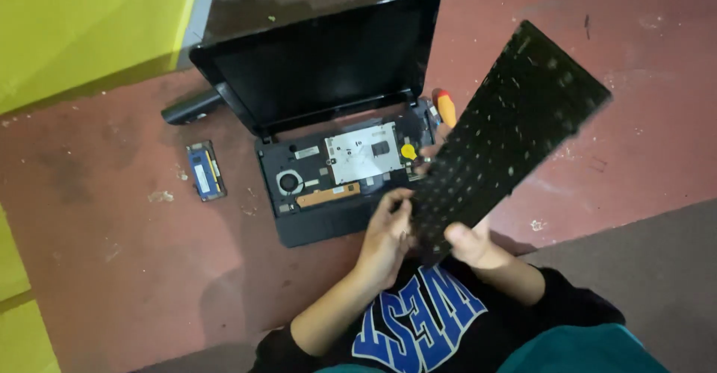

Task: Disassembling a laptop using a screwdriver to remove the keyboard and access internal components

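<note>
You grip the detached flat black plastic keyboard (pixel 515 130) in both your left hand (pixel 388 232) and right hand (pixel 469 242), tilted just above the opened small black laptop (pixel 328 164), where a slip could strike the exposed board.

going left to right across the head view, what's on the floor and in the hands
black cylinder → small blue circuit card → opened laptop → left hand → orange-handled screwdriver → right hand → keyboard, held up off the laptop by both hands
</note>
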